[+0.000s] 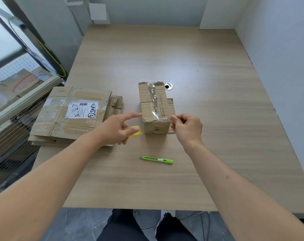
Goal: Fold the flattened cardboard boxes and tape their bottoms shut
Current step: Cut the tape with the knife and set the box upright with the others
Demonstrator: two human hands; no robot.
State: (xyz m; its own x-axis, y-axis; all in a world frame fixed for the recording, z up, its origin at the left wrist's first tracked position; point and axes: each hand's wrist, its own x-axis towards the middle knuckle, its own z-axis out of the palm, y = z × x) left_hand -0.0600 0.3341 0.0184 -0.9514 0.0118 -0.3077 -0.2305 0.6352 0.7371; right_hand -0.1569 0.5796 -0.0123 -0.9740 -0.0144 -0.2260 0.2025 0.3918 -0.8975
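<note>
A small folded cardboard box (153, 105) stands on the table with clear tape running lengthwise along its upward face. My left hand (115, 130) is just left of the box; its index finger points at the box's near left corner while the other fingers hold a yellow tape roll (136, 132). At the box's near right corner, my right hand (188, 127) has thumb and forefinger pinched together, apparently on the end of the clear tape. A stack of flattened cardboard boxes (69, 112) lies at the table's left edge, the top one bearing a white shipping label.
A green utility knife (157, 160) lies on the wooden table (208, 136) in front of the box. A cable hole (168, 86) sits just behind the box. White walls close in at the back and right. More cardboard sits behind a wire grid at the left.
</note>
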